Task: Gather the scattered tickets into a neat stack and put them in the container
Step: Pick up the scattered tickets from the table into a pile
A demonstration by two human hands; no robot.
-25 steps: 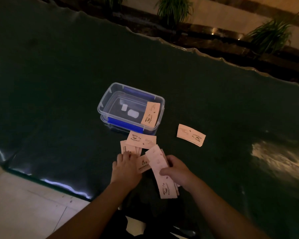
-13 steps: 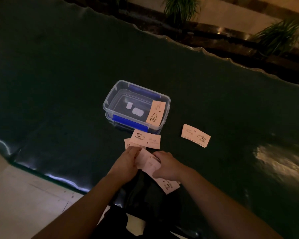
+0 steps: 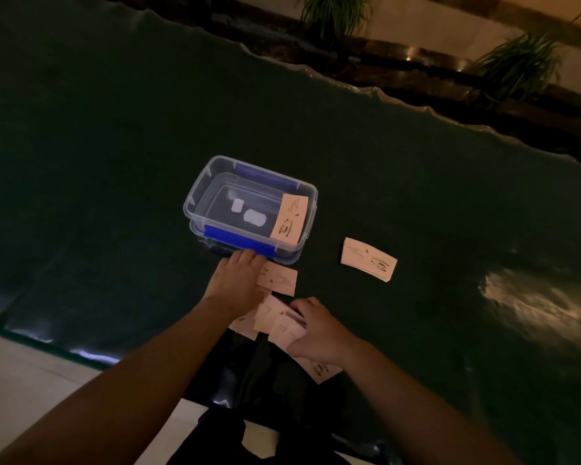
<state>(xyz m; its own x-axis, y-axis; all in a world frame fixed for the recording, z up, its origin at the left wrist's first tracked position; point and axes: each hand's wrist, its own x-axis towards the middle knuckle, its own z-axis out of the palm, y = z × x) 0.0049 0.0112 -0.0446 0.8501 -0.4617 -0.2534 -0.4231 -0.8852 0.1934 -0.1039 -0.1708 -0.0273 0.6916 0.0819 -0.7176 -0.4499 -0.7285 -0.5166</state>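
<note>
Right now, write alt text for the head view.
Left hand presses a ticket beside a clear plastic container; right hand holds gathered tickets. One ticket leans inside the container, another lies right of it on the dark table.

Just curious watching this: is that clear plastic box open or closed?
Open. The clear plastic box shows no lid on top, and one ticket leans against its inside wall, sticking up to the rim.
</note>
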